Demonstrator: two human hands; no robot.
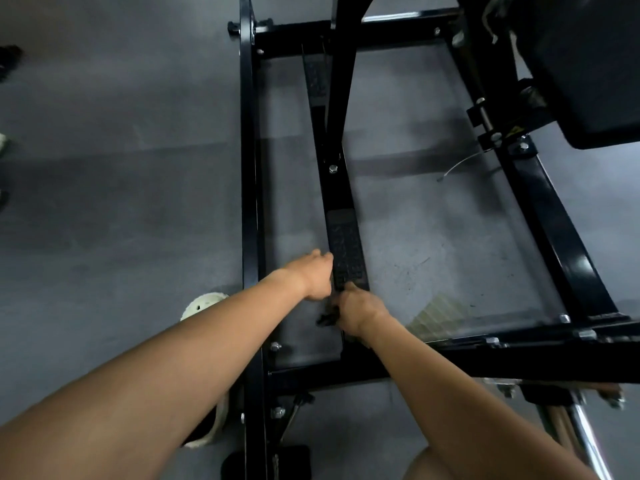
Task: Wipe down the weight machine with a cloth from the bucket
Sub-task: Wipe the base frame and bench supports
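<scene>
Both arms stretch down to the weight machine's (554, 216) central floor bar (341, 199). The right hand (358, 313) bunches a dark cloth (326, 317) against its near end. The left hand (313, 275) curls at the bar's left edge, grip unclear. The white bucket (201, 304) stands just left of the machine.
</scene>
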